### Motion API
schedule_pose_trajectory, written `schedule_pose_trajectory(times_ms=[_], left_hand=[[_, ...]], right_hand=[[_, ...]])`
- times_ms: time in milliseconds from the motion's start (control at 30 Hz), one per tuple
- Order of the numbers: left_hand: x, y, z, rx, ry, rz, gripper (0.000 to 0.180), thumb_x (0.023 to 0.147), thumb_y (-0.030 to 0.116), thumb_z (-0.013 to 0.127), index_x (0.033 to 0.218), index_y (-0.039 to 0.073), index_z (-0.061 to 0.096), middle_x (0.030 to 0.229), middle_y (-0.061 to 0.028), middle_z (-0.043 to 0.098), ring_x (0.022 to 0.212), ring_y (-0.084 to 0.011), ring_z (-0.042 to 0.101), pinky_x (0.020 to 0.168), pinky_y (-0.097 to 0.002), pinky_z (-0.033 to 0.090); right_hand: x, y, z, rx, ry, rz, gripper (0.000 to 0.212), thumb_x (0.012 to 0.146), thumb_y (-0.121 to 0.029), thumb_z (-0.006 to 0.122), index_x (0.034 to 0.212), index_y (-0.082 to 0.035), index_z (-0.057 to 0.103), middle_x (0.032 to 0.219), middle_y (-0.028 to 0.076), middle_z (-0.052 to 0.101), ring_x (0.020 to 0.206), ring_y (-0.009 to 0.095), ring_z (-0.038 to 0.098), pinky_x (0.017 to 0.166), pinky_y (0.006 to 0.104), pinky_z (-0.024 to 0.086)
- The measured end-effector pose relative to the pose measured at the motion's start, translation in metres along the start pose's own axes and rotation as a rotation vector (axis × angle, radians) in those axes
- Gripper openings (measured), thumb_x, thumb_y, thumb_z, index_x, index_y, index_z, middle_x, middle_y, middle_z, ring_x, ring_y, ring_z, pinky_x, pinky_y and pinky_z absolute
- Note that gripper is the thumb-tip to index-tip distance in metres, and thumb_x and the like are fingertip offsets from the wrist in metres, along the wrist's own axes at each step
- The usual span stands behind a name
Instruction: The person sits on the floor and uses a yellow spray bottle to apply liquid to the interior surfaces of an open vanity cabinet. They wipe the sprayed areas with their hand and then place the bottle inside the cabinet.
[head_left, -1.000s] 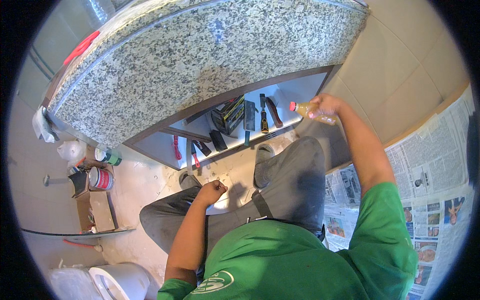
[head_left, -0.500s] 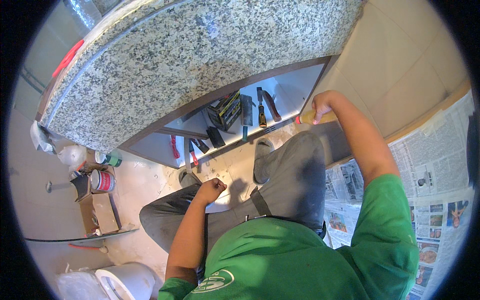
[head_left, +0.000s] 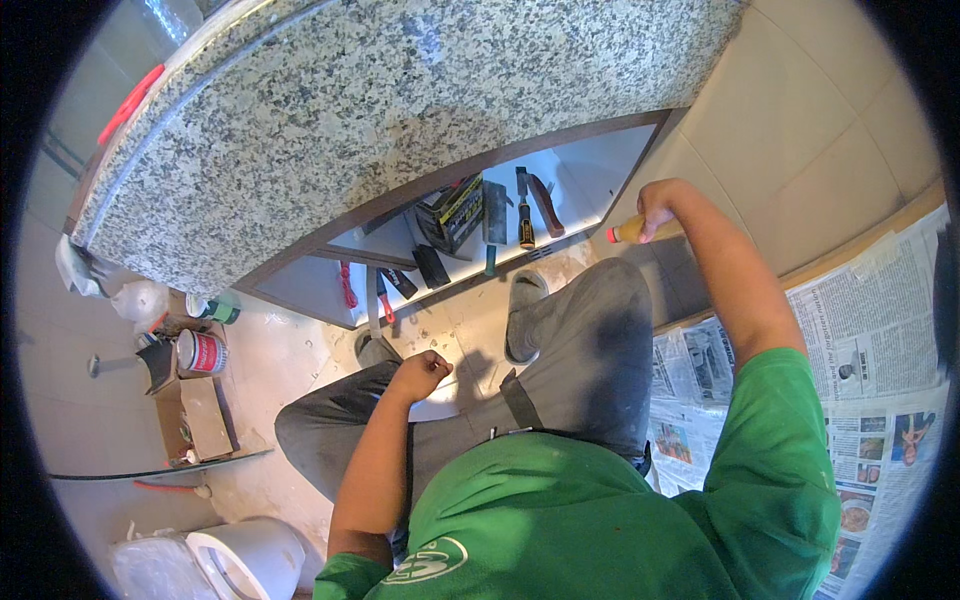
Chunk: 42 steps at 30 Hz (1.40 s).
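Note:
My right hand (head_left: 657, 205) is wrapped round a small bottle (head_left: 630, 231) with yellowish contents and a red cap. It holds the bottle nearly level, cap pointing left, between the cabinet's right end and the wall. My left hand (head_left: 422, 377) hangs over my left thigh with its fingers curled together; whether anything is in them is hidden. In front of my knees, the open cabinet (head_left: 600, 180) holds a black-handled chisel (head_left: 525, 215), a brown curved-handled tool (head_left: 545, 208), a flat grey tool with a green handle (head_left: 494, 215) and a black-and-yellow box (head_left: 458, 215).
A speckled granite counter (head_left: 330, 130) overhangs the cabinet. Newspaper sheets (head_left: 850, 310) cover the surface at my right. On the left are a paint can (head_left: 203, 352), an open cardboard box (head_left: 205, 420), a glass edge (head_left: 160, 472) and a white toilet (head_left: 250, 560). Debris dots the floor (head_left: 290, 350).
My right hand has shifted slightly, moving the bottle's cap to the right, away from the cabinet. More of the bottle shows now. My left hand has barely moved.

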<state>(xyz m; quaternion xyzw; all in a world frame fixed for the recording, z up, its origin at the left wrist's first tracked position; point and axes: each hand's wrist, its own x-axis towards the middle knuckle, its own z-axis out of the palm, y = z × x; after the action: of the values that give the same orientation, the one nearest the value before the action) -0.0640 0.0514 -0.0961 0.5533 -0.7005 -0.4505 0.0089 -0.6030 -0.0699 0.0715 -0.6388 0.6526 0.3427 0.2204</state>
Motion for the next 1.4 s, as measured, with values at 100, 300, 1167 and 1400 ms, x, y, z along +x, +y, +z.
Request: schedule_pose_trajectory(times_ms=[100,300,1167,1400], left_hand=[[0.000,-0.002,0.000,-0.022,0.008,-0.006,0.035,0.088,0.037,0.071,0.097,0.004,0.071,0.086,-0.0152,0.072,0.082,-0.0263,0.069,0.077,-0.0367,0.053],[0.000,-0.009,0.001,-0.053,0.013,0.008,0.035,0.088,0.038,0.071,0.098,0.004,0.071,0.086,-0.0150,0.072,0.081,-0.0257,0.069,0.076,-0.0366,0.053],[0.001,-0.016,0.007,0.042,-0.028,-0.010,0.036,0.089,0.038,0.069,0.100,0.004,0.072,0.088,-0.0164,0.072,0.085,-0.0286,0.070,0.079,-0.0385,0.054],[0.006,-0.009,0.007,0.034,-0.106,-0.113,0.032,0.092,0.033,0.067,0.102,0.003,0.072,0.089,-0.0170,0.072,0.086,-0.0277,0.070,0.080,-0.0391,0.053]], right_hand=[[-0.001,0.001,-0.002,0.013,0.020,0.000,0.059,0.061,-0.044,0.090,0.103,-0.005,0.076,0.100,0.016,0.074,0.093,0.033,0.069,0.082,0.0446,0.052],[-0.004,0.004,0.013,0.320,0.175,-0.046,0.054,0.063,-0.036,0.091,0.105,-0.006,0.076,0.103,0.012,0.075,0.095,0.029,0.069,0.085,0.0421,0.052],[0.060,-0.075,0.070,1.667,0.677,-0.628,0.053,0.082,-0.013,0.082,0.129,-0.006,0.059,0.113,0.004,0.068,0.101,0.013,0.062,0.089,0.0317,0.050],[0.085,-0.075,0.064,1.640,0.831,-0.540,0.045,0.082,-0.012,0.080,0.123,-0.006,0.062,0.105,0.005,0.069,0.096,0.013,0.063,0.087,0.0305,0.050]])
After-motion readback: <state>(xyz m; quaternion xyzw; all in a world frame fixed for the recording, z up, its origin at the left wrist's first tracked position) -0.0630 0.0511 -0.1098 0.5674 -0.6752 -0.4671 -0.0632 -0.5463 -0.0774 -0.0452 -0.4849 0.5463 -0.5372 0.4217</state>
